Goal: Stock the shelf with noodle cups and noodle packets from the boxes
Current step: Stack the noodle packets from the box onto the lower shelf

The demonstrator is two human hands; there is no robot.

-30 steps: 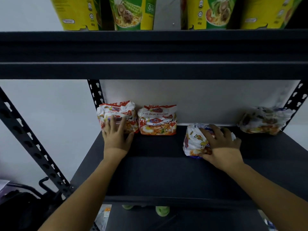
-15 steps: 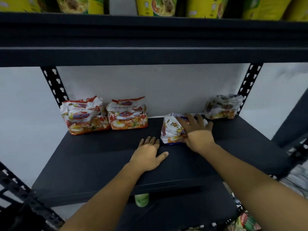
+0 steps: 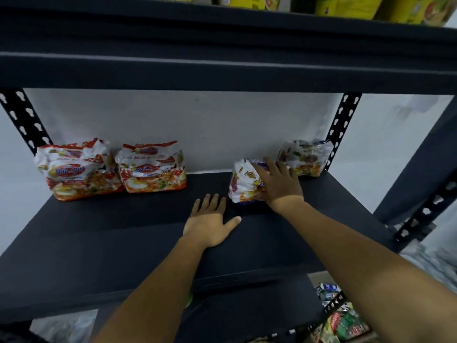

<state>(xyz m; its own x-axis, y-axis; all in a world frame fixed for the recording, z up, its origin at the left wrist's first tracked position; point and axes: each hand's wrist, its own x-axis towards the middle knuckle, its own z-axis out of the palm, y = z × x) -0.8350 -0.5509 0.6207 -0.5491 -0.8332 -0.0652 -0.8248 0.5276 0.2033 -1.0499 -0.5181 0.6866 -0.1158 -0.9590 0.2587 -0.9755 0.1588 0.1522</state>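
our right hand (image 3: pixel 282 186) grasps a white-and-purple noodle packet (image 3: pixel 243 181), fingers draped over its top, keeping it upright on the shelf (image 3: pixel 123 243) near the back edge, right of the middle. we judge the grip is meant to slide it into line with the corner packet (image 3: pixel 304 158) just beside it at the back right. our left hand (image 3: pixel 210 222) lies flat and released on the shelf just left of it, holding nothing, likely bracing. the left red-and-white packet (image 3: pixel 79 169) and the second red-and-white packet (image 3: pixel 152 168) stand along the back edge, faces forward for display.
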